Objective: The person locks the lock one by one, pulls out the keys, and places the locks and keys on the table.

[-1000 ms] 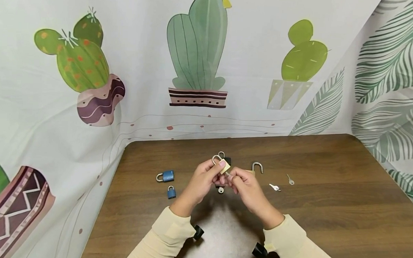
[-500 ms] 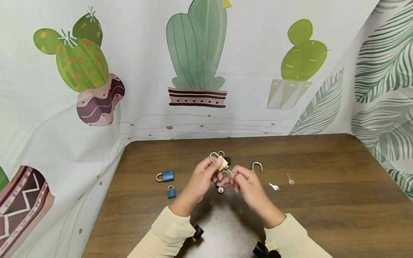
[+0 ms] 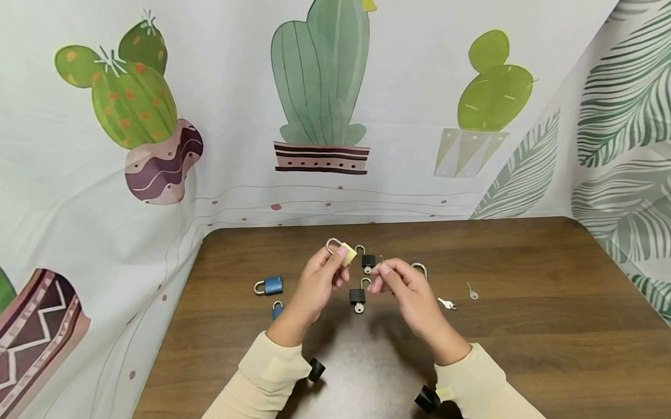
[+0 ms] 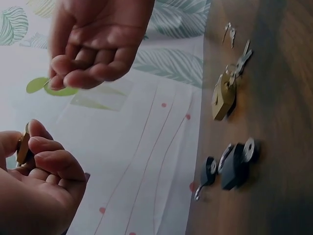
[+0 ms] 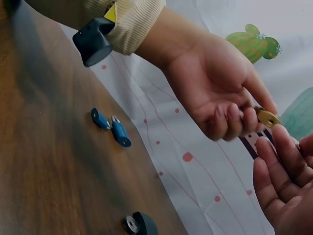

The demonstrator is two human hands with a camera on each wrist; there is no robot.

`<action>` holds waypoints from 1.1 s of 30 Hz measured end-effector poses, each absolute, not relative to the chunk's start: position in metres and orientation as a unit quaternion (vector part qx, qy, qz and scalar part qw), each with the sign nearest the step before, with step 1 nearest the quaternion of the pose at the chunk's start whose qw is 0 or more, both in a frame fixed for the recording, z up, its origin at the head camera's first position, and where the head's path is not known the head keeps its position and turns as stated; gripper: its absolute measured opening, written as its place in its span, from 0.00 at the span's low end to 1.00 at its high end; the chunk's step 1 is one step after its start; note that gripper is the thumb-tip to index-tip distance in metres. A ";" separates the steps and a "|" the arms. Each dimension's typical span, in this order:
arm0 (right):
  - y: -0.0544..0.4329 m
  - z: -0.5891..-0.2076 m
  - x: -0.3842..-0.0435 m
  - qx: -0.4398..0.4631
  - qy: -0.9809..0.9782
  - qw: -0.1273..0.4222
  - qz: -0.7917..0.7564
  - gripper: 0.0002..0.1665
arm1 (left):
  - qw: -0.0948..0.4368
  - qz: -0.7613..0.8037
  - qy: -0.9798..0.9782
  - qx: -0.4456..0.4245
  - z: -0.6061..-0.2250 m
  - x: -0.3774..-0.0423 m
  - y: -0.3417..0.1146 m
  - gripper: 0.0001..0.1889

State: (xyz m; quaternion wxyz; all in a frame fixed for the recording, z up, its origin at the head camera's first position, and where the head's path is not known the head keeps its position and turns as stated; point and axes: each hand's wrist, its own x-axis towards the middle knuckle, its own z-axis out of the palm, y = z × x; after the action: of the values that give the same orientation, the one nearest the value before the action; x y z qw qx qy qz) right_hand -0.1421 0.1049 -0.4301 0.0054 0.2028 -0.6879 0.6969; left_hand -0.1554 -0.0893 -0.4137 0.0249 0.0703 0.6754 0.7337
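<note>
My left hand [image 3: 318, 277] grips a brass padlock [image 3: 349, 254] between thumb and fingers, its shackle raised toward the upper left. In the right wrist view, the keyhole end of this brass padlock [image 5: 269, 118] shows beyond the thumb. Across a small gap, my right hand [image 3: 402, 289] pinches a small thin key [image 3: 381, 259] that points upward; most of it is hidden by the fingers. On the table under and between the hands lie two black padlocks, one farther back [image 3: 369, 260] and one nearer [image 3: 357, 296], each with a key in it and its shackle up.
Two blue padlocks, a larger [image 3: 273, 285] and a smaller one [image 3: 277, 310], lie left of my left hand. Behind my right hand lies another brass padlock [image 4: 225, 98], partly covered in the head view. Loose keys [image 3: 447, 304] rest farther right. A printed cloth hangs behind the wooden table [image 3: 559, 316].
My hands have drawn apart: the left moved left with the brass padlock, and the key in my right hand came away from its base. Both black padlocks now show between them.
</note>
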 end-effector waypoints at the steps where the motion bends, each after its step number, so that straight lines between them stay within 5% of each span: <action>1: 0.106 -0.430 -0.143 0.200 -0.693 0.009 0.693 0.18 | 0.021 0.734 0.675 0.069 -0.414 -0.156 -0.091 0.13; 25: 0.151 -0.436 -0.179 0.121 -0.718 0.048 0.683 0.21 | -0.054 0.707 0.705 -0.013 -0.407 -0.181 -0.155 0.14; 33: 0.166 -0.438 -0.188 0.097 -0.699 0.047 0.707 0.20 | -0.034 0.677 0.731 -0.080 -0.414 -0.191 -0.184 0.16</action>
State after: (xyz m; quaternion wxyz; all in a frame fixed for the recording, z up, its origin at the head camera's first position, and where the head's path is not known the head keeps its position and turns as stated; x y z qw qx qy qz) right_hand -0.1885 0.1655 -0.4380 0.0466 0.0968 -0.6991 0.7069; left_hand -0.1912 -0.1839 -0.4144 -0.0343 -0.0803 0.7310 0.6767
